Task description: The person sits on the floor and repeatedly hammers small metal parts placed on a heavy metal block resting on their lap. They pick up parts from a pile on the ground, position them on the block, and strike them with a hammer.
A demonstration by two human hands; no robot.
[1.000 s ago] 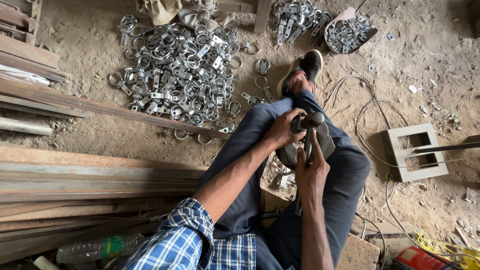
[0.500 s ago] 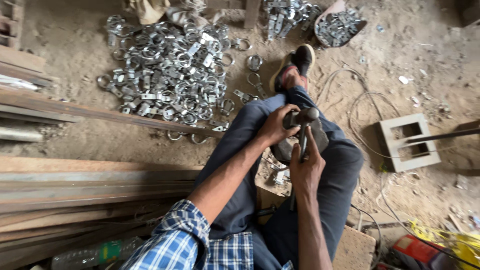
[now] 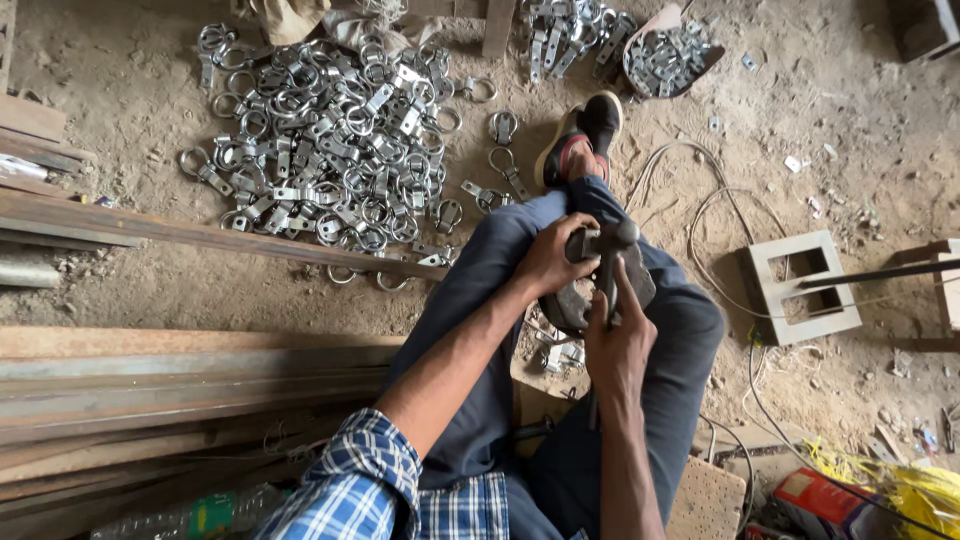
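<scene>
Two hands work over the lap. The left hand [image 3: 548,262] clasps a dark metal piece [image 3: 580,300]. The right hand [image 3: 617,340] grips a hammer [image 3: 612,262], its handle pointing away from the person.

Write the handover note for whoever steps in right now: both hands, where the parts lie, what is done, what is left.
Left hand: closed on a small grey metal clamp piece, pressed onto the dark rounded block between the knees.
Right hand: gripping the thin handle of a metal hammer, head at the clamp piece.
Parts: big heap of silver ring clamps on the dirt floor ahead; a smaller heap and a pan of clamps beyond the shoe.
Done or left: which heap is finished cannot be told.
</scene>
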